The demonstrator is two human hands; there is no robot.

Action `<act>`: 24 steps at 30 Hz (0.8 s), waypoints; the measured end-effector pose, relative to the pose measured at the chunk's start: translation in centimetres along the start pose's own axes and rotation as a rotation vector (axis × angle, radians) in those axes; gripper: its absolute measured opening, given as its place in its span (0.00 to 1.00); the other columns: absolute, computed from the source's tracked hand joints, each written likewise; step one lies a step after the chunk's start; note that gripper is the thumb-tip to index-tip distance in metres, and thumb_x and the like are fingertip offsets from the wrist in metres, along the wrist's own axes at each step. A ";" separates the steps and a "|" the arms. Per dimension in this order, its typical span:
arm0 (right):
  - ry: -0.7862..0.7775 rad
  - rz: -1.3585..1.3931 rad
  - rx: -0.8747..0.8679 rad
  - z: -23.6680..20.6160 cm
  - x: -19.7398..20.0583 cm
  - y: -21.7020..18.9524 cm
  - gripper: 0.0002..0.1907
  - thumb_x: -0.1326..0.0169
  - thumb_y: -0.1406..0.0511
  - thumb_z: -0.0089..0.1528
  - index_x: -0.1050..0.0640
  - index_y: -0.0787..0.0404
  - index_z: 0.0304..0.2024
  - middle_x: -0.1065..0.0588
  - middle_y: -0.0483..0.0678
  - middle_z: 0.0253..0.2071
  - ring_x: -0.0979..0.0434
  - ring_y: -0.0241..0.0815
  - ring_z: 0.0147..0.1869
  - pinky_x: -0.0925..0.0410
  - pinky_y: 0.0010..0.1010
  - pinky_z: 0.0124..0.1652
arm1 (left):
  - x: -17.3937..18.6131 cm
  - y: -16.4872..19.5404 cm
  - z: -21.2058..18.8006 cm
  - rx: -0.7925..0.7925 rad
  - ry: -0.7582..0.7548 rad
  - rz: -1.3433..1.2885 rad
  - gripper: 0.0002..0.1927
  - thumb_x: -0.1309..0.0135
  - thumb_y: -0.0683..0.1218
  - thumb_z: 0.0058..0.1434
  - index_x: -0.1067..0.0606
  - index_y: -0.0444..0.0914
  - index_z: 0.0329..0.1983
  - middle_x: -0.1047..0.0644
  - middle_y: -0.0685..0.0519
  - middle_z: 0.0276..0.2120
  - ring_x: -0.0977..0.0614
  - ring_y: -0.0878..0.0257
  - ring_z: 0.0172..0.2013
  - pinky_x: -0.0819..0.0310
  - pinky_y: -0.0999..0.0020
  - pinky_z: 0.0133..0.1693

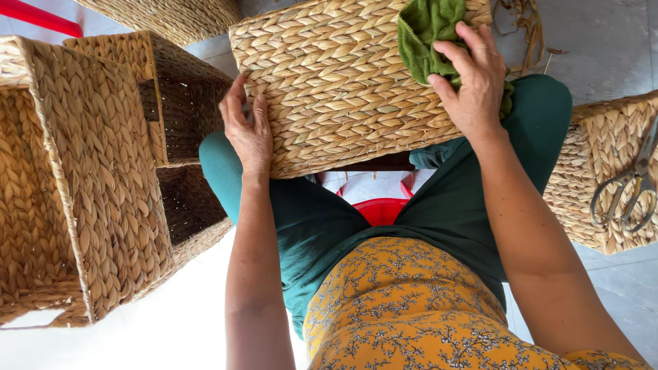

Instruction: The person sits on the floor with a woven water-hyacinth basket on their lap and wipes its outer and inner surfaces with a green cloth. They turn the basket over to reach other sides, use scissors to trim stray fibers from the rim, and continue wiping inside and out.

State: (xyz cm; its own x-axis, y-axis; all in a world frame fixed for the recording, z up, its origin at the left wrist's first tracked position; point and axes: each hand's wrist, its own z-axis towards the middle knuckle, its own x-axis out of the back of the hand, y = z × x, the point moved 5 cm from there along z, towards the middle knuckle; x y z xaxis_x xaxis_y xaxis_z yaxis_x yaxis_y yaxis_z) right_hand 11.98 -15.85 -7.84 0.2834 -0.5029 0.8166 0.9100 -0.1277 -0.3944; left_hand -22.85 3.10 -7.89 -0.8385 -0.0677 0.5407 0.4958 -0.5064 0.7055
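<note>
At far left, two open woven baskets lie tipped on their sides on the pale floor, one nested behind the other. Just right of them, the left hand lies flat against the left side of a woven basket, fingers extended and close together, palm pressed to the weave. This basket rests across the person's lap, on the green trousers, and tilts with its right end raised. A red stool seat shows between the knees below it. On the basket's upper right area, the right hand presses a green cloth against the weave, fingers curled over the bunched fabric. At far right, a pair of metal scissors lies on top of another woven basket, well apart from both hands.
</note>
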 end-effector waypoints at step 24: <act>0.047 -0.008 -0.018 -1.4 -0.1 0.1 0.21 0.29 0.65 0.67 0.20 0.51 0.61 0.34 0.47 0.74 0.41 0.57 0.80 0.44 0.51 0.73 | -7.5 7.3 1.0 -0.308 -0.448 0.052 0.06 0.34 0.46 0.62 0.20 0.42 0.36 0.25 0.55 0.33 0.23 0.59 0.38 0.27 0.59 0.45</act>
State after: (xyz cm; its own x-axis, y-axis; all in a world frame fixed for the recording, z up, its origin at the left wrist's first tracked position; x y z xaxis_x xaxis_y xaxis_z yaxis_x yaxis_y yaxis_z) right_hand 11.59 -16.94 -8.54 0.2614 -0.5413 0.7992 0.9065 -0.1467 -0.3959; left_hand -12.72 0.81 -6.35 -0.6032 0.2393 0.7608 0.3887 -0.7448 0.5424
